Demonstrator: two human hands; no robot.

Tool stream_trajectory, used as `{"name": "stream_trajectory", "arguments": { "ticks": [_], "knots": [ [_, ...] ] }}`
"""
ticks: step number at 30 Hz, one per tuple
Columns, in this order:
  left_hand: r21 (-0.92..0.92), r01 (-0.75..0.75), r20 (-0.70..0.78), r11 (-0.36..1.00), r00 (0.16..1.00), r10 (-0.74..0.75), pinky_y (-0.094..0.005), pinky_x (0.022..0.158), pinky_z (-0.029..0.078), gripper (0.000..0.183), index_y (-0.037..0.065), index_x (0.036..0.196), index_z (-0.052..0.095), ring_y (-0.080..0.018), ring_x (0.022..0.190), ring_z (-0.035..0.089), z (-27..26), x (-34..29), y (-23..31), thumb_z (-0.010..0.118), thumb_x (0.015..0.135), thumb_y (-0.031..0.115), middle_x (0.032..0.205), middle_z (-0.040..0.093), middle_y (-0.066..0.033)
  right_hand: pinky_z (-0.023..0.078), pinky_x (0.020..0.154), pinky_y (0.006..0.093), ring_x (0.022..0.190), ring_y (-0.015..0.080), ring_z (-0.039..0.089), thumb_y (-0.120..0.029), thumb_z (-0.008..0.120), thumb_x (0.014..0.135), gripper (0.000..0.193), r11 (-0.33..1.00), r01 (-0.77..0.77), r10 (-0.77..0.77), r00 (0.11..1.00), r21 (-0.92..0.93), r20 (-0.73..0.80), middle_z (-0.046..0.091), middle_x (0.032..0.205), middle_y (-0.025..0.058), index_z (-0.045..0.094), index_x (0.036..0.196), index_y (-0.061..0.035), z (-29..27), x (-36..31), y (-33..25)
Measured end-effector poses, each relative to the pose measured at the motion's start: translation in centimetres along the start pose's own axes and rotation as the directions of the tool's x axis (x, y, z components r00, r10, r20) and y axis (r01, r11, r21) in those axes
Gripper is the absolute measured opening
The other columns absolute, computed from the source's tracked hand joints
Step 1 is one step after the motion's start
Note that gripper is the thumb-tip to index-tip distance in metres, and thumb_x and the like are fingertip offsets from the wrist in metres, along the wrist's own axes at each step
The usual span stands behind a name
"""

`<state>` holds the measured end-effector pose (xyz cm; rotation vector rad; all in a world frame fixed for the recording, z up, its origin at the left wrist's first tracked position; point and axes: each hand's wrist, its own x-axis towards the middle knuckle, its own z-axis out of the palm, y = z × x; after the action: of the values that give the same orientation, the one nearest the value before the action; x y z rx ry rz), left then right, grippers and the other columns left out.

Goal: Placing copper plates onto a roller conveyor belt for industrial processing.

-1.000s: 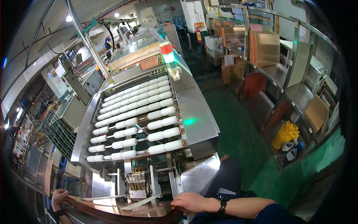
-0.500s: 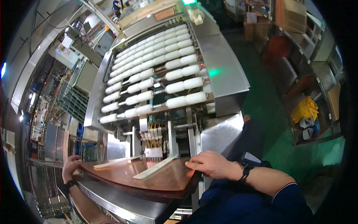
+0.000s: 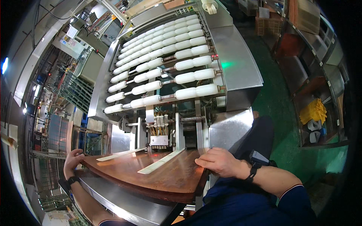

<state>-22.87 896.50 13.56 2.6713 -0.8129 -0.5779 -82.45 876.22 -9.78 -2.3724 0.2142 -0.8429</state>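
A stack of thin, copper-brown panels (image 3: pixel 169 182) lies flat at the near end of a roller machine (image 3: pixel 241 67). My left hand (image 3: pixel 73 161) grips the stack's left corner, its fingers curled at the edge. At the opposite corner, my right hand (image 3: pixel 218 162) is closed on the edge, thumb and fingers together near the top sheet. Two pale strips, a left one (image 3: pixel 120 155) and a right one (image 3: pixel 162 161), reach from the machine over the top panel. Just beyond the panels is a small metal block (image 3: pixel 159 140) with brass-coloured parts above it.
Rows of white rollers (image 3: pixel 196 91) slope away behind the panels. A steel ledge (image 3: pixel 128 203) runs along the near side below the stack. Shelving with a yellow cloth (image 3: pixel 313 111) stands at the right, beyond the green floor (image 3: pixel 281 132). Metal racks (image 3: pixel 71 92) crowd the left.
The view has shifted slightly, so the machine's far end sits higher in the picture. Both hands keep their hold on the panel corners, and the stack shows no clear movement against the machine.
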Motion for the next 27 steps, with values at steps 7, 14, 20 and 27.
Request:
{"name": "stream_trajectory", "arguments": {
  "ticks": [7, 14, 20, 27],
  "knots": [
    [-0.197, -0.054, -0.039, 0.979, 0.998, 0.047, -0.0272, 0.065, 0.051, 0.045, 0.0, 0.126, 0.063, -0.0126, 0.075, 0.064, -1.0, -0.1, -1.9, 0.065, 0.095, 0.033, 0.088, 0.067, -0.0051, 0.051, 0.075, 0.0391, 0.088, 0.0279, 0.064, -0.009, 0.07, 0.076, 0.04, 0.997, 0.038, -0.034, 0.997, 0.064, -0.075, 0.067, 0.1, 0.0066, 0.065, 0.116, -0.0071, 0.0, 0.2, -0.1],
    [-0.642, -0.27, -0.326, 0.718, 0.943, 0.064, -0.0238, 0.061, 0.047, 0.046, 0.009, 0.119, 0.065, -0.0093, 0.073, 0.063, 0.3, -2.8, -0.7, 0.056, 0.1, 0.05, 0.083, 0.068, -0.0027, 0.051, 0.07, 0.043, 0.081, 0.0342, 0.062, 0.003, 0.068, 0.08, 0.029, 0.984, -0.077, 0.127, 0.937, 0.163, -0.326, 0.067, 0.093, 0.0125, 0.066, 0.108, -0.0034, -1.5, 3.3, 0.3],
    [-0.175, -0.062, -0.139, 0.983, 0.99, 0.038, -0.0261, 0.061, 0.05, 0.036, 0.004, 0.103, 0.069, -0.0114, 0.069, 0.064, 0.8, -2.3, 0.8, 0.06, 0.098, 0.038, 0.08, 0.067, -0.0039, 0.044, 0.067, 0.046, 0.076, 0.0389, 0.055, -0.006, 0.065, 0.088, 0.011, 0.924, -0.274, 0.364, 0.843, 0.266, -0.396, 0.054, 0.078, 0.0169, 0.058, 0.085, 0.0012, -2.8, 4.0, 1.0],
    [-0.127, 0.006, -0.062, 0.992, 0.998, -0.014, -0.0274, 0.059, 0.051, 0.032, 0.001, 0.104, 0.071, -0.0152, 0.068, 0.067, 0.3, -0.8, -1.4, 0.064, 0.095, 0.031, 0.08, 0.07, -0.0063, 0.047, 0.071, 0.046, 0.081, 0.0422, 0.057, -0.012, 0.06, 0.093, 0.014, 0.901, -0.346, 0.414, 0.867, 0.26, -0.279, 0.058, 0.085, 0.0201, 0.06, 0.093, 0.0019, -5.2, 10.0, 1.4]
  ]
}}
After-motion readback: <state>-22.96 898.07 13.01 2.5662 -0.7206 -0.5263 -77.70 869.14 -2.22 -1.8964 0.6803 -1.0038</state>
